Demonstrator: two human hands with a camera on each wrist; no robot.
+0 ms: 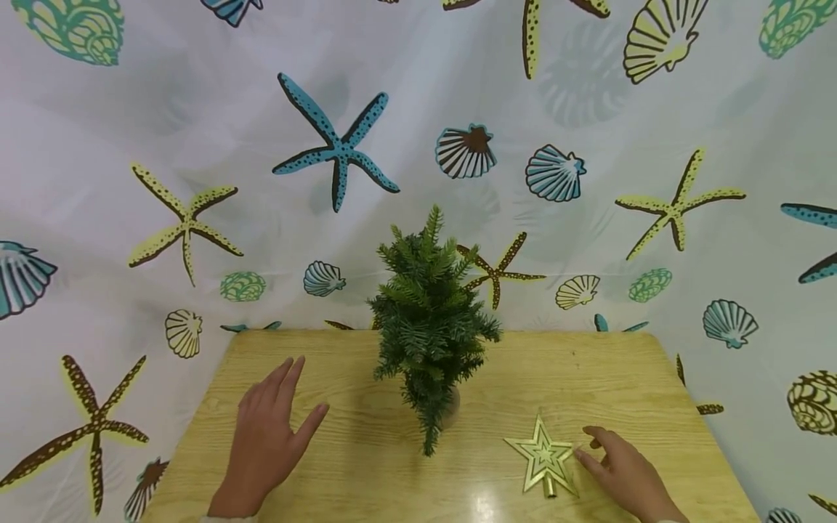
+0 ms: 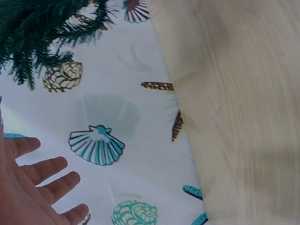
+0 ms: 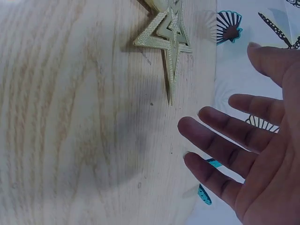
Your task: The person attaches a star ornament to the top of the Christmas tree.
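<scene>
Pale cloth [image 1: 216, 109] fills the scene, rising behind the worktop [image 1: 536, 378] and running down both its sides, crossed by soft folds and shadows. It's busy stuff: starfish [image 1: 340, 149] in blue, yellow and brown, with shells [image 1: 466, 151] scattered between them (some of them green and coiled).

Down to the worktop now, light yellowish wood with the grain running across it, its far corners rounded, its far edge close up against the cloth. A bright patch of glare [image 1: 482, 505] shines at the near side, and soft shadows fall over the wood.

Near the middle stands the tree [image 1: 428, 312], dark green and bushy, lighter at the tips, one branch drooping toward the person; a pale base [image 1: 451, 407] peeks out behind the needles.

On to the hands! The left hand [image 1: 268, 436] hovers left of the tree, fingers extended, thumb spread away, holding nothing. Over on the other side, the right hand [image 1: 624, 468] is just beside the star, fingers loosely bent and parted, nothing pinched.

And there's the star [image 1: 545, 454], gold with nested outlines, lying on the worktop right of the tree, its short stem [image 1: 549, 487] toward the person.
</scene>
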